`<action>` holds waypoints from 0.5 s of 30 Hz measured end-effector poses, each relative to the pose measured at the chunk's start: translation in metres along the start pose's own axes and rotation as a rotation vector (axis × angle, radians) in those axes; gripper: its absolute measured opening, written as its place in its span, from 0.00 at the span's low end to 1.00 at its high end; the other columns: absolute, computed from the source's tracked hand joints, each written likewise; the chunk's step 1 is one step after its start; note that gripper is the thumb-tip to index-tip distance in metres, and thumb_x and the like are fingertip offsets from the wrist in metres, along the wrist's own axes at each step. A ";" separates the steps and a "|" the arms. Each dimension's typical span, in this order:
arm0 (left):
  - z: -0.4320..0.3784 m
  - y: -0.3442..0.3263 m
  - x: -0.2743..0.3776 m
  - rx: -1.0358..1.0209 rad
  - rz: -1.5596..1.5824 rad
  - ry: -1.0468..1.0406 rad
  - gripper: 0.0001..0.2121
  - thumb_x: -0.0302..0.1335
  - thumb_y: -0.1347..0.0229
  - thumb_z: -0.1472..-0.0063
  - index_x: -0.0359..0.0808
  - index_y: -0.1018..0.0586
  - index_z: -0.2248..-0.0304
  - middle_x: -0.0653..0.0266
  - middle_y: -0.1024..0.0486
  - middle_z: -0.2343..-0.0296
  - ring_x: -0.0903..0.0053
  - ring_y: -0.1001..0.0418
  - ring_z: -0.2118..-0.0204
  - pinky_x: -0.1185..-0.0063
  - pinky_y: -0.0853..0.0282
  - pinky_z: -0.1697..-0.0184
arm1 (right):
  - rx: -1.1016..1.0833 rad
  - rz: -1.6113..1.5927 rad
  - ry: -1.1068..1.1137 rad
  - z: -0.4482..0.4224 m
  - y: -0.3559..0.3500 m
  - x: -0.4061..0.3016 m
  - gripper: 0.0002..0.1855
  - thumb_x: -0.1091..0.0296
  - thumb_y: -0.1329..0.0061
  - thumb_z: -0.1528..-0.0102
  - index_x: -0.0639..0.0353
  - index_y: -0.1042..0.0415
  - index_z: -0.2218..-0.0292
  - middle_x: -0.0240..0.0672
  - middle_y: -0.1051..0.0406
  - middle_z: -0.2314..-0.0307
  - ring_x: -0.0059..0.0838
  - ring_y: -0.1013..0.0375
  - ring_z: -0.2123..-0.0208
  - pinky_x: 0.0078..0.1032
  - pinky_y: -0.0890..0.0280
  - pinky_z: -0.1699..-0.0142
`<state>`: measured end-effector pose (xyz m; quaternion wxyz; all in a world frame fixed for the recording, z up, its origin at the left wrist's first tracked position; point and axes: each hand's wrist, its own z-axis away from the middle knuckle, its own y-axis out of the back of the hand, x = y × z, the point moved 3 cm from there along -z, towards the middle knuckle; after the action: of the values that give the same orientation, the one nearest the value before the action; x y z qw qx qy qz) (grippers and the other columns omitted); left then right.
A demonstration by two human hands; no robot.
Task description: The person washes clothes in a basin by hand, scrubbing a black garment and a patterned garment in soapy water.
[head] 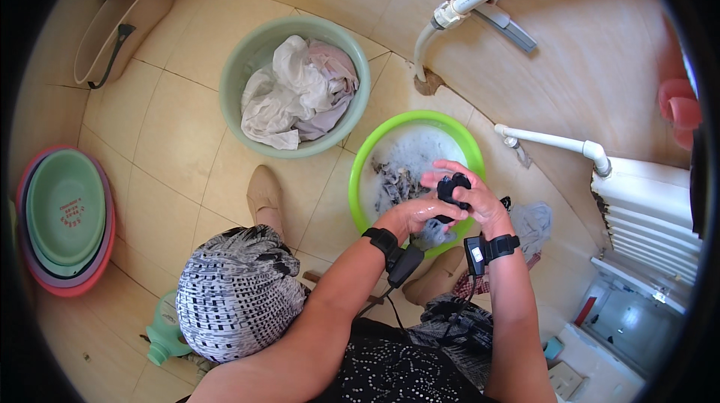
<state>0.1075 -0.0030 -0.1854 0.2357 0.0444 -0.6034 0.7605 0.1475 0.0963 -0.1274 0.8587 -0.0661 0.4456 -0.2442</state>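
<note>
Both hands are together above the right part of a lime-green plastic basin. Between them is a small bundle of dark wet cloth. My right hand has its thumb pressed on the cloth, with the fingers curled behind it. My left hand holds the cloth's lower left side, its fingertips partly hidden. Below them, the basin holds sudsy water and a crumpled dark patterned cloth. A lighter grey-blue cloth lies in the suds by the basin's near rim. Each wrist wears a black strap with a cabled device.
A grey-green basin with white and pale pink laundry stands ahead. Stacked basins are at the left, a green plastic bottle near the left knee. Light cloth lies right of the lime basin. A white radiator and pipes line the right wall.
</note>
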 end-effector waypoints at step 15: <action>-0.031 0.013 -0.046 0.402 -0.118 -0.097 0.15 0.25 0.42 0.52 0.34 0.27 0.63 0.63 0.28 0.71 0.76 0.31 0.69 0.77 0.36 0.70 | 0.362 0.852 -0.075 -0.039 0.012 0.020 0.15 0.59 0.51 0.45 0.64 0.30 0.70 0.36 0.33 0.81 0.26 0.34 0.77 0.24 0.37 0.69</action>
<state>0.1492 0.0099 -0.2217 0.2369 0.1621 -0.4465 0.8475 0.1305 0.1014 -0.1693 0.8958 0.2650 0.3519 0.0590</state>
